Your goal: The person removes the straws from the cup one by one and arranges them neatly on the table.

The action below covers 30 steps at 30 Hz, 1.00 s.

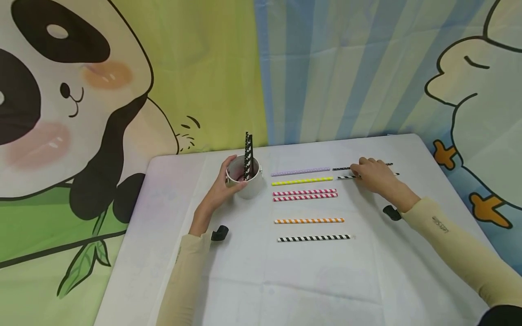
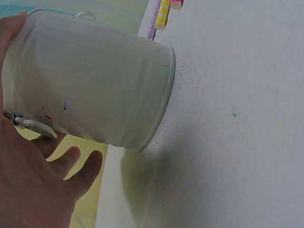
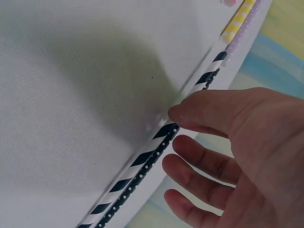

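In the head view my left hand (image 1: pixel 222 188) grips a small white bucket (image 1: pixel 250 188) at its rim, thumb on the near side and fingers round the far left. Black-and-white patterned straws (image 1: pixel 248 156) stand up in it. The left wrist view shows the bucket (image 2: pixel 95 80) from the side, its base close over the table. My right hand (image 1: pixel 375 174) is at the far right of the table, over two straws lying side by side. Its thumb and index finger pinch the black-and-white striped straw (image 3: pixel 142 159); the black straw with white dots (image 3: pixel 137 183) runs along it.
Left of my right hand lie a purple straw (image 1: pixel 301 172), a yellow straw (image 1: pixel 302 181) and two red-striped straws (image 1: pixel 305 192). Nearer are an orange-striped straw (image 1: pixel 309 221) and another black-striped straw (image 1: pixel 314 238). Printed cloth (image 1: pixel 220 72) hangs behind the white table (image 1: pixel 318 280).
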Tool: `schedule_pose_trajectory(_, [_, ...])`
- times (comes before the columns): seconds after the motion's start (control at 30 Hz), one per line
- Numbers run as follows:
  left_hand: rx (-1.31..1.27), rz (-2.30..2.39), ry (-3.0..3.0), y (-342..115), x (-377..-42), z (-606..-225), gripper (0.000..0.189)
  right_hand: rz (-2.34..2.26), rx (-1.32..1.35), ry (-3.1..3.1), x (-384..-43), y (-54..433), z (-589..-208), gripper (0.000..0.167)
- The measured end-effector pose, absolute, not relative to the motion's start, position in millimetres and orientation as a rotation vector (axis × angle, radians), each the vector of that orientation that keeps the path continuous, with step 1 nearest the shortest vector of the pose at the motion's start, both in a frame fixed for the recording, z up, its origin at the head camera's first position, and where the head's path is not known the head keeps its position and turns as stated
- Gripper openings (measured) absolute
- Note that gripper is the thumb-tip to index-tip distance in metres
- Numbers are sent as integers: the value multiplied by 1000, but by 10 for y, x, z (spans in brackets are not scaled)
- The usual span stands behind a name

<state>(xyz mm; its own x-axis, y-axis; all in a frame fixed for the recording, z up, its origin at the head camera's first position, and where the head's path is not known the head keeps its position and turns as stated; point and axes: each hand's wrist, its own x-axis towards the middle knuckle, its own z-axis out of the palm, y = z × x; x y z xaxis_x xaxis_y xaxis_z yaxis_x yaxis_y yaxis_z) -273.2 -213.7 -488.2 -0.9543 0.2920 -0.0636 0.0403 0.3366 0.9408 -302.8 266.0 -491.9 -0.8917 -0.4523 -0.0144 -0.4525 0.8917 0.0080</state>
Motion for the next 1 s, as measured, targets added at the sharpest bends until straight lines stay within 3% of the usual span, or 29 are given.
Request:
schedule_pose_trajectory(0.3, [291,1664,2380,-2143,-2708,-4868,89,-20,-713,3056,-3028,2661,-4988,2])
schedule_pose_trajectory(1.0, [324,1666,2392,-2125,-2704,-4870,89,-7,-657,3035,-3068,2678,-5005,7])
